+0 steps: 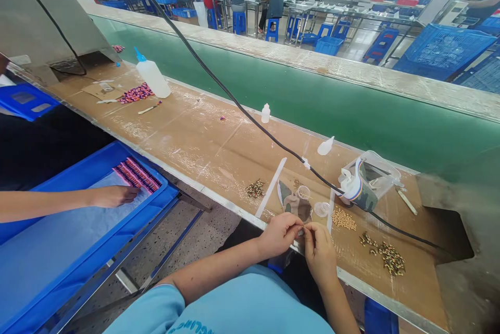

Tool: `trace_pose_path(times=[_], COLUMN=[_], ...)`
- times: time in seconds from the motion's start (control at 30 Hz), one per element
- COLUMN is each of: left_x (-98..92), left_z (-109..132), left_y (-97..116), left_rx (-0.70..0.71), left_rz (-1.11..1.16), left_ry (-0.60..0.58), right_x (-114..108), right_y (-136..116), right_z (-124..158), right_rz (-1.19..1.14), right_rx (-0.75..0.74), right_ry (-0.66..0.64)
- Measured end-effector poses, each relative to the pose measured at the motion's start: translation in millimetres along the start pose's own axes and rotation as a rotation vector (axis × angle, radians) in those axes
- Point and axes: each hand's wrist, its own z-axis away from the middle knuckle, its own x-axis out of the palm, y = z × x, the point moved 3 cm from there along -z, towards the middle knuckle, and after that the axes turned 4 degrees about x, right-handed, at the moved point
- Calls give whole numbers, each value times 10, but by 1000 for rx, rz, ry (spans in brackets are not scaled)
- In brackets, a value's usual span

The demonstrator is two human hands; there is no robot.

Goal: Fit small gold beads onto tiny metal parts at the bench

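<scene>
Above the front edge of the bench, my left hand (279,233) and my right hand (321,250) meet with thumbs and forefingers pinched together. Whatever they hold between them is too small to name. Just beyond my fingers lies a camouflage cloth (291,202), with a clear round lid (322,209) beside it. A heap of small tan beads (344,218) sits to the right of the lid. Small dark-and-gold pieces form one pile (392,259) farther right and a smaller pile (255,188) to the left.
A clear plastic box (378,170) and a black cable (234,95) cross the space ahead. White bottles (265,113) stand or lie along the far edge. At left, a co-worker's hand (113,196) reaches over striped pieces in a blue tray (156,214). Behind runs a green belt (242,84).
</scene>
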Motion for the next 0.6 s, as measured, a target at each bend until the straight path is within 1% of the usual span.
trace_pose_path(times=[0.23, 0.43, 0.6], left_x=[20, 49, 65], left_z=[0, -4, -6], left_y=[-18, -75, -97], left_rx=[0, -26, -7], left_rz=[13, 12, 1], left_ry=[22, 50, 57], right_x=[14, 34, 41], right_y=[22, 102, 105], right_z=[16, 24, 19], right_rz=[37, 24, 46], right_rx=[-40, -27, -66], right_ry=[30, 29, 36])
